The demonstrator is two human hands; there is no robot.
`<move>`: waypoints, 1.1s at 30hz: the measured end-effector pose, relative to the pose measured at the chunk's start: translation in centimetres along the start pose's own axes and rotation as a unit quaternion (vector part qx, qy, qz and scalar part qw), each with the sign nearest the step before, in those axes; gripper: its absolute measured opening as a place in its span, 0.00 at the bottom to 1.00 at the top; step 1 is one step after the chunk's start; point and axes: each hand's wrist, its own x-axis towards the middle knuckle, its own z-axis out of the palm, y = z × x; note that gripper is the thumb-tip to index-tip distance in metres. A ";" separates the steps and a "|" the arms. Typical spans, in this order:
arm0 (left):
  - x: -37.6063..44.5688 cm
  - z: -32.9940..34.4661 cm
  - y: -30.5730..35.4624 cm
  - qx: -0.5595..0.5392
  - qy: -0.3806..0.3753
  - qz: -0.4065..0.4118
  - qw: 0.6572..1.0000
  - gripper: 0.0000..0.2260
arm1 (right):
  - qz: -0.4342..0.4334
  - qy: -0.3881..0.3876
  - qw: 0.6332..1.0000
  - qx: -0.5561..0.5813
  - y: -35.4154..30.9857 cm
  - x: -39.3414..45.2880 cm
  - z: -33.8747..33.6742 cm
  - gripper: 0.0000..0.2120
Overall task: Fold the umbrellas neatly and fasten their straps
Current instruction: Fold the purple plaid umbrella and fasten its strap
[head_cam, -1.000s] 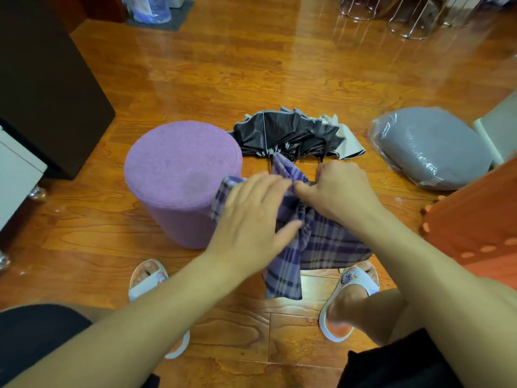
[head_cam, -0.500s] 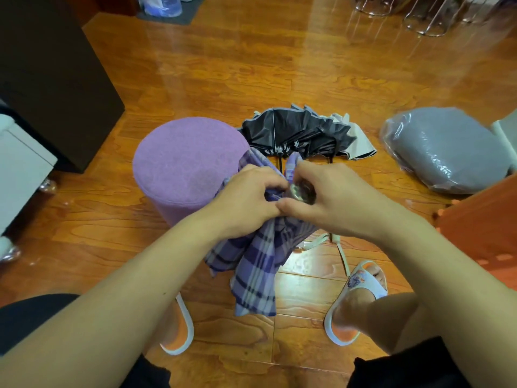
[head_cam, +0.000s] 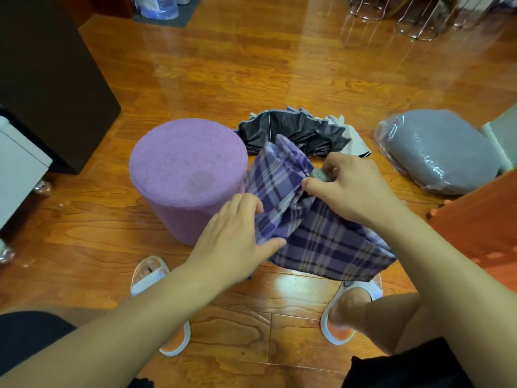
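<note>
Two umbrellas, glossy wooden floor, purple stool, dark cabinet

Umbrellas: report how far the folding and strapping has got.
Done: nothing looks finished; no fastened strap shows. In hand: the purple plaid umbrella, its canopy loose and spread; the right hand grips its top end while the left hand holds a fabric panel. Left: gathering its folds and strapping it, then the black umbrella, lying unfolded on the floor behind the purple stool.
</note>
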 end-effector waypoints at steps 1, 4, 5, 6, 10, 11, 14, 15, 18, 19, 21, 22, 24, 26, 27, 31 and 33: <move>0.0 0.2 -0.2 0.023 0.011 0.021 0.999 0.22 | 0.004 -0.001 1.000 0.004 0.0 -0.1 -0.1 0.18; 0.9 -0.2 -1.0 0.005 0.016 0.006 1.000 0.15 | -0.005 -0.007 1.000 0.025 -0.1 -0.4 -0.4 0.18; 1.3 -0.6 -1.4 -0.027 0.010 -0.018 0.999 0.13 | -0.008 -0.013 0.999 0.029 -0.1 -0.5 -0.5 0.18; 1.8 -1.2 -1.9 -0.064 0.003 -0.046 0.997 0.13 | -0.015 -0.022 0.999 0.027 0.0 -0.4 -0.7 0.19; 3.1 -4.6 -3.0 -0.143 -0.062 -0.048 0.987 0.12 | -0.050 -0.038 0.998 0.024 0.5 -0.7 -0.9 0.18; 3.1 -5.2 -3.1 -0.117 -0.096 -0.022 0.988 0.12 | -0.055 -0.043 0.997 0.028 0.6 -0.8 -0.8 0.18; 2.7 -5.7 -4.0 0.016 -0.187 0.006 0.982 0.09 | -0.060 -0.068 0.996 0.024 0.5 -1.1 -0.7 0.17; 2.5 -5.4 -4.2 0.064 -0.175 0.018 0.982 0.08 | -0.059 -0.075 0.995 0.021 0.5 -1.2 -0.6 0.17; 1.9 -3.6 -3.1 0.092 -0.046 0.117 0.988 0.13 | -0.056 -0.083 0.995 0.029 0.2 -1.1 -0.6 0.16; 1.7 -3.0 -2.3 0.076 -0.029 0.142 0.986 0.17 | -0.057 -0.085 0.994 0.031 0.1 -1.1 -0.5 0.16; 1.5 -1.6 -1.2 0.052 -0.019 0.158 0.986 0.22 | -0.058 -0.092 0.994 0.033 -0.2 -1.1 -0.4 0.16; 1.6 -1.1 -1.1 0.036 -0.019 0.149 0.988 0.22 | -0.057 -0.094 0.993 0.034 -0.3 -1.1 -0.4 0.15; 2.0 -0.8 -1.0 -0.020 -0.030 0.099 0.994 0.20 | -0.056 -0.096 0.993 0.042 -0.4 -1.0 -0.4 0.15; 2.4 -1.0 -1.1 -0.073 -0.043 0.044 0.995 0.17 | -0.053 -0.098 0.992 0.056 -0.4 -1.0 -0.5 0.15; 2.7 -1.3 -1.1 -0.097 -0.044 0.022 0.994 0.15 | -0.052 -0.100 0.992 0.061 -0.4 -1.0 -0.6 0.15; 3.5 -3.3 -1.5 -0.145 -0.095 -0.008 0.985 0.12 | -0.055 -0.105 0.992 0.051 0.0 -0.9 -0.8 0.14; 4.0 -4.5 -2.0 -0.143 -0.093 0.001 0.985 0.12 | -0.068 -0.107 0.991 0.036 0.1 -1.0 -0.7 0.15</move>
